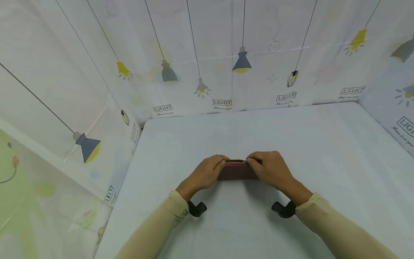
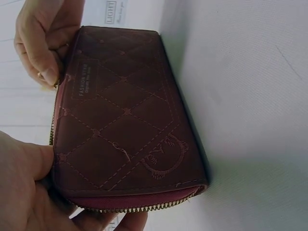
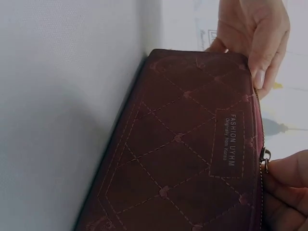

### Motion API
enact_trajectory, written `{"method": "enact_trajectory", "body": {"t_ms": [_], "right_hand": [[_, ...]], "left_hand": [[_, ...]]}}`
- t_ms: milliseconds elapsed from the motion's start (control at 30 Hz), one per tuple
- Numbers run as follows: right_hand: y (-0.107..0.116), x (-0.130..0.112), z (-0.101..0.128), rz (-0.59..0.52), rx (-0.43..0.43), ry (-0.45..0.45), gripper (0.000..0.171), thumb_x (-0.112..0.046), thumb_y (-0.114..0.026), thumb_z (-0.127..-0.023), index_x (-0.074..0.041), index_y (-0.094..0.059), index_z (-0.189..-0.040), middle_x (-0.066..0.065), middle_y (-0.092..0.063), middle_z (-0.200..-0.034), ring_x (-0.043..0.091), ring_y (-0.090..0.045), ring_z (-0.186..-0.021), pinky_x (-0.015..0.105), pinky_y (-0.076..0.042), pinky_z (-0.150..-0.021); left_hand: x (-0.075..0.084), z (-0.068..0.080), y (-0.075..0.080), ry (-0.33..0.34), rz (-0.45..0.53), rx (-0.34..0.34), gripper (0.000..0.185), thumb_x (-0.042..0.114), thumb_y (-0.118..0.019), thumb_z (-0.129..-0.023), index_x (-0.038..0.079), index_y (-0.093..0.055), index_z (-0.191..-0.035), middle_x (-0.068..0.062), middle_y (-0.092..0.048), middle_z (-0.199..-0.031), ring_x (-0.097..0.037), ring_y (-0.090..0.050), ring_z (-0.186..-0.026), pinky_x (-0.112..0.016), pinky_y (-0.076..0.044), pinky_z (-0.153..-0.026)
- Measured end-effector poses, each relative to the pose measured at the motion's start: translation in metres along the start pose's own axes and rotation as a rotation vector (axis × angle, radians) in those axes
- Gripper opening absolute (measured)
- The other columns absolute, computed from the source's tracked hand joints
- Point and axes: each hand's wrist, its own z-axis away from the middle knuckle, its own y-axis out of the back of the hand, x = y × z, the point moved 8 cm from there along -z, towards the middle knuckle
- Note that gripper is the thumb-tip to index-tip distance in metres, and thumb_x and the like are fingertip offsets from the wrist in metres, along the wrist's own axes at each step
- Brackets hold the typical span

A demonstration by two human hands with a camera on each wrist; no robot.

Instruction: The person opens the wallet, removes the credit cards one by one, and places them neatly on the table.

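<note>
A dark burgundy zip wallet with quilted heart stitching stands on its long edge on the white table, zipper side up. My left hand grips its left end, the thumb on the near face and fingers behind. At the top edge, right of the middle, my right hand pinches the small metal zipper pull between thumb and finger. Gold zipper teeth run round the end near my left hand. The wallet's far face is hidden.
The white table spreads round the wallet. Patterned cloth walls with printed lamps rise behind it and at the sides. Black curved wrist pieces hang beneath both wrists, close over the tabletop.
</note>
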Motion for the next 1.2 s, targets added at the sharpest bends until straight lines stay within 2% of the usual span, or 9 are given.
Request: {"method": "enact_trajectory", "body": {"t_ms": [200, 400, 667, 767, 900, 1000, 1100, 1200], "right_hand": [[0.007, 0.004, 0.006, -0.011, 0.026, -0.032, 0.020, -0.010, -0.064, -0.101, -0.006, -0.083, -0.102, 0.009, -0.080, -0.101, 0.031, -0.076, -0.098, 0.053, -0.061, -0.084], [0.019, 0.012, 0.013, -0.017, 0.072, -0.084, 0.020, -0.010, -0.064, -0.101, -0.009, -0.084, -0.098, 0.006, -0.080, -0.095, 0.025, -0.075, -0.088, 0.048, -0.059, -0.077], [0.031, 0.028, 0.021, -0.008, 0.071, -0.178, 0.023, -0.015, -0.061, -0.103, -0.009, -0.083, -0.102, 0.009, -0.080, -0.099, 0.028, -0.074, -0.093, 0.046, -0.056, -0.078], [0.033, 0.032, 0.024, -0.009, 0.070, -0.209, 0.023, -0.015, -0.061, -0.104, -0.009, -0.083, -0.103, 0.010, -0.080, -0.099, 0.024, -0.071, -0.080, 0.041, -0.052, -0.072], [0.035, 0.036, 0.028, -0.011, 0.070, -0.233, 0.023, -0.016, -0.061, -0.103, -0.008, -0.082, -0.104, 0.010, -0.080, -0.096, 0.016, -0.061, -0.066, 0.034, -0.048, -0.064], [0.040, 0.038, 0.031, -0.010, 0.081, -0.235, 0.023, -0.015, -0.061, -0.103, -0.007, -0.082, -0.104, 0.009, -0.079, -0.093, 0.015, -0.055, -0.063, 0.030, -0.045, -0.058], [0.045, 0.044, 0.035, -0.030, 0.088, -0.258, 0.024, -0.015, -0.060, -0.104, -0.006, -0.082, -0.104, 0.010, -0.079, -0.090, 0.015, -0.058, -0.063, 0.029, -0.044, -0.053], [0.048, 0.054, 0.039, -0.061, 0.083, -0.301, 0.026, -0.017, -0.058, -0.106, -0.004, -0.081, -0.108, 0.014, -0.079, -0.094, 0.019, -0.070, -0.069, 0.028, -0.050, -0.054]], "left_hand": [[0.002, 0.001, -0.001, 0.012, -0.006, -0.006, 0.040, 0.025, -0.037, -0.115, 0.007, -0.059, -0.144, -0.011, -0.063, -0.142, -0.028, -0.055, -0.138, -0.047, -0.043, -0.115], [0.004, 0.001, -0.001, 0.013, -0.042, -0.004, 0.041, 0.026, -0.035, -0.116, 0.007, -0.060, -0.142, -0.010, -0.063, -0.140, -0.029, -0.056, -0.137, -0.048, -0.044, -0.114], [0.004, 0.002, 0.000, 0.022, -0.059, 0.014, 0.039, 0.024, -0.036, -0.115, 0.007, -0.062, -0.139, -0.010, -0.065, -0.136, -0.029, -0.059, -0.133, -0.048, -0.046, -0.112], [0.003, 0.002, 0.000, 0.023, -0.054, 0.013, 0.039, 0.025, -0.036, -0.115, 0.007, -0.061, -0.140, -0.010, -0.065, -0.138, -0.029, -0.058, -0.133, -0.048, -0.046, -0.112], [0.002, 0.003, -0.002, 0.023, -0.051, 0.006, 0.041, 0.026, -0.035, -0.116, 0.008, -0.060, -0.142, -0.010, -0.063, -0.141, -0.028, -0.057, -0.136, -0.048, -0.045, -0.113], [0.002, 0.002, -0.003, 0.023, -0.052, 0.001, 0.041, 0.027, -0.035, -0.116, 0.008, -0.060, -0.143, -0.010, -0.063, -0.141, -0.028, -0.057, -0.136, -0.048, -0.045, -0.113], [0.002, 0.002, -0.003, 0.025, -0.047, 0.005, 0.041, 0.027, -0.036, -0.116, 0.008, -0.060, -0.143, -0.009, -0.064, -0.141, -0.028, -0.057, -0.135, -0.048, -0.045, -0.113], [0.001, 0.002, -0.003, 0.026, -0.043, 0.011, 0.040, 0.026, -0.036, -0.116, 0.009, -0.060, -0.142, -0.009, -0.064, -0.140, -0.028, -0.058, -0.134, -0.048, -0.045, -0.113]]}}
